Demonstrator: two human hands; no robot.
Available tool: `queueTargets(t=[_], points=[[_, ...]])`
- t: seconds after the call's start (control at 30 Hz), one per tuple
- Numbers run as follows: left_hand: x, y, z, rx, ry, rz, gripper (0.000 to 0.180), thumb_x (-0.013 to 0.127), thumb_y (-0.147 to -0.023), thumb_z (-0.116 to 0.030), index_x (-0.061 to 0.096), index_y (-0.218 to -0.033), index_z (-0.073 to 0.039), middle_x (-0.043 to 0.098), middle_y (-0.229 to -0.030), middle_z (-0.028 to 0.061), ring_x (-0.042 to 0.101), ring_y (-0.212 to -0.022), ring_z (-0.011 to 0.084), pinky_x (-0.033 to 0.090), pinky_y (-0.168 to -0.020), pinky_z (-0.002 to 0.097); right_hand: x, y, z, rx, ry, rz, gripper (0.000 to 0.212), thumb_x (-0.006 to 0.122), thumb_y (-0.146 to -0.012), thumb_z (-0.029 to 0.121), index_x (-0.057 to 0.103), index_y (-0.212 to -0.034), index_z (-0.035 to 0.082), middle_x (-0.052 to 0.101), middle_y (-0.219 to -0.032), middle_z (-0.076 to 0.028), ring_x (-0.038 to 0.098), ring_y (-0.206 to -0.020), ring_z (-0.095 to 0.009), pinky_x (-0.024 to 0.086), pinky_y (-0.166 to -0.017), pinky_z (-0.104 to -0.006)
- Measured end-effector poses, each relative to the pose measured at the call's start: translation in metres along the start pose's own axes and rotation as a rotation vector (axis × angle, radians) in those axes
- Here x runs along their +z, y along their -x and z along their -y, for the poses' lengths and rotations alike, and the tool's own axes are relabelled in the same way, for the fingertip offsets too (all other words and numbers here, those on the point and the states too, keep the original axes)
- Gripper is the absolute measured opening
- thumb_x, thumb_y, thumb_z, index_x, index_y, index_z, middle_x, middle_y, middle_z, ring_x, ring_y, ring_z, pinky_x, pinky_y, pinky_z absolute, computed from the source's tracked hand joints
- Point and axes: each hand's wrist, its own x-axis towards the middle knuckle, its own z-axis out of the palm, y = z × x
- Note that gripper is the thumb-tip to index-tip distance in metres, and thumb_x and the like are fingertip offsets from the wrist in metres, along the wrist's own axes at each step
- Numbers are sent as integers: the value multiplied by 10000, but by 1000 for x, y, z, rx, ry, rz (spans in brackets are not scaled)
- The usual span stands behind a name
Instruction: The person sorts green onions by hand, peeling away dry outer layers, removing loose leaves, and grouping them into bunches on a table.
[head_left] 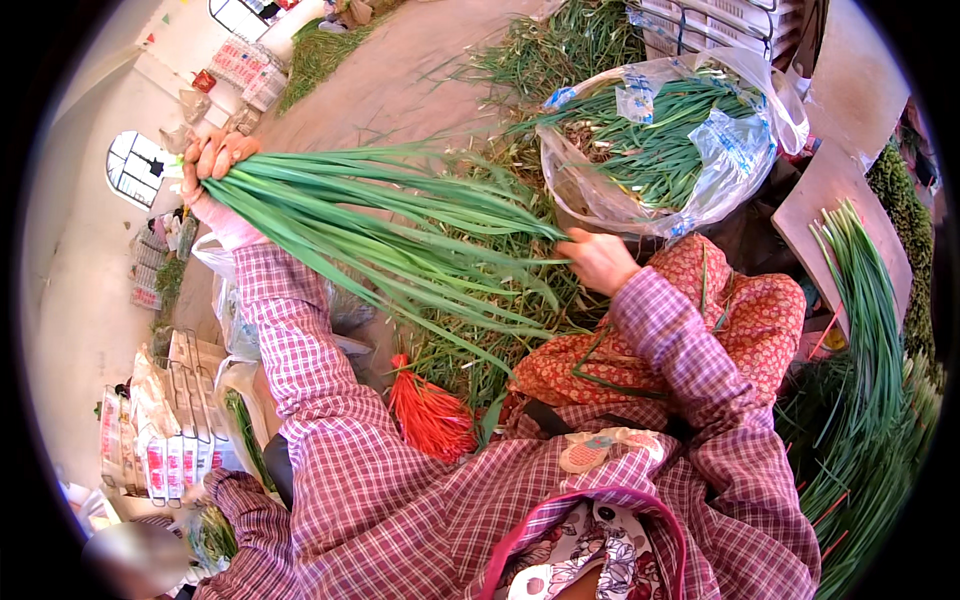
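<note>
My left hand [213,165] is closed around the root end of a bunch of long green garlic chives [370,215], held out at the upper left. The leaves fan out across to the right. At their tips my right hand [598,260] pinches some of the leaf ends, its fingers pressed together. Below the bunch, against my plaid clothing, hangs a bundle of red ties [430,410]. A few loose green leaves lie over my red flowered trousers [730,310].
A clear plastic bag [690,215] full of chives stands at the upper right. Beside it a board [860,230] bears a chive bundle [865,290], above a large pile [870,470]. Leaf scraps [470,350] cover the floor ahead. Stacked crates [175,430] and another person's sleeve [255,530] are at left.
</note>
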Motion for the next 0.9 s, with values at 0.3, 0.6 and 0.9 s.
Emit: queueTargets(t=[0.3,0.6,0.9], points=[[-4,0,0,105,-86,17,151,669,-748,-98,527,-788,-131,430,-597,-96,423,-537,41,379,-666,249,-94,15,-8,181,73,-242,135,602,-799,211,637,-859,95,599,-819,-117,613,-694,-307,508,-628,-384],[15,-4,3,41,27,125,178,701,-742,-147,526,-771,-162,422,-574,-104,429,-533,58,385,-659,255,-104,-9,83,-235,-517,-453,99,590,-817,154,622,-842,64,615,-777,-112,606,-693,-305,497,-621,-378],[21,-7,10,75,63,213,158,696,-734,-123,541,-748,-147,482,-588,-94,469,-549,52,397,-640,235,-61,-12,73,91,-223,-577,91,553,-827,174,598,-849,97,603,-776,-96,600,-715,-298,489,-589,-409]])
